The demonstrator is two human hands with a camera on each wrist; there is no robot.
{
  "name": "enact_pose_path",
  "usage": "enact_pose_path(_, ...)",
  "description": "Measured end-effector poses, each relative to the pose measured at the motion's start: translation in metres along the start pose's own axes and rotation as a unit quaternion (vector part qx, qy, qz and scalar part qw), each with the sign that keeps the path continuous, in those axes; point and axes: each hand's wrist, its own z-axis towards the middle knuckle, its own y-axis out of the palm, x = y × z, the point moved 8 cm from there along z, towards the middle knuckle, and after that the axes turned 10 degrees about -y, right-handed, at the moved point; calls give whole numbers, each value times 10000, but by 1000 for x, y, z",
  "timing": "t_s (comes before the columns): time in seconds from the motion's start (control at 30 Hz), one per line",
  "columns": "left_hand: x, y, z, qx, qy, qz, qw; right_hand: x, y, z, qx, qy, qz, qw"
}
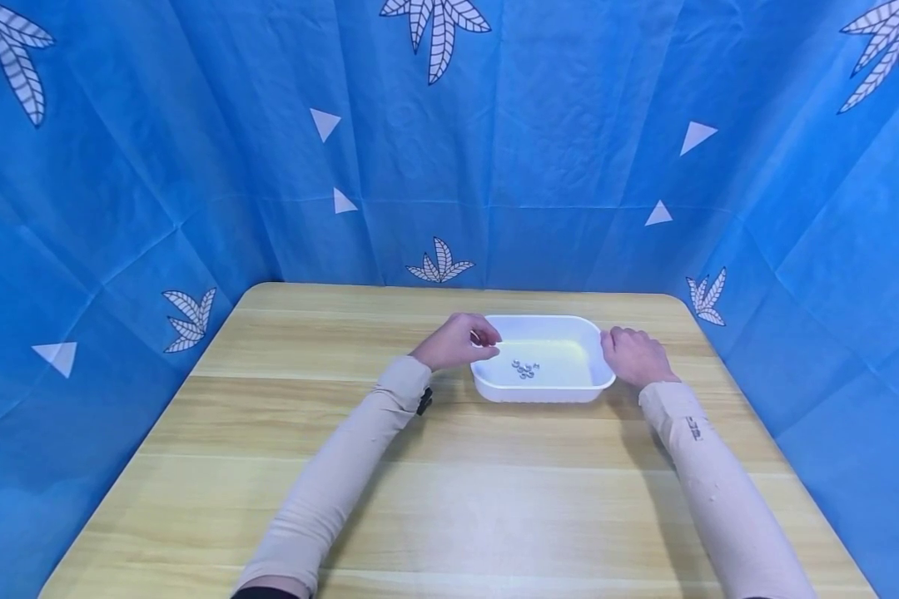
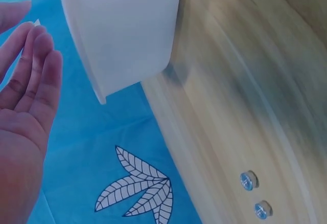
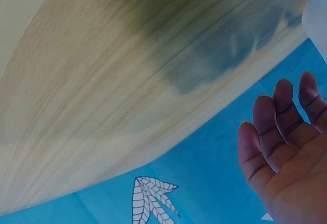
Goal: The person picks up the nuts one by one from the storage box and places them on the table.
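The left grip (image 1: 460, 342) hangs at the left rim of the white tray (image 1: 539, 395), fingers bent; whether it pinches anything I cannot tell. The right grip (image 1: 635, 355) is at the tray's right rim, hold unclear. The step seems to be handling small pieces (image 1: 528, 368); the next move probably calls for a light pinch. Silvery, roundish, they cluster inside the tray, two similar ones (image 2: 249, 181) outside it.

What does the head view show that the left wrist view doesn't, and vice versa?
Only head: the right hand at the right end of the white tray, and small shiny pieces inside it.
Only left wrist: two small round shiny objects lying on the wooden table.
Both: left hand, white tray, wooden table and blue cloth.
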Motion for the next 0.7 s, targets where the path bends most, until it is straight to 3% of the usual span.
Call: enact_pose_path(0.7, 5, 36, 20, -286, 29, 550, 9981, 0, 0, 0, 18, -20, 0, 10000)
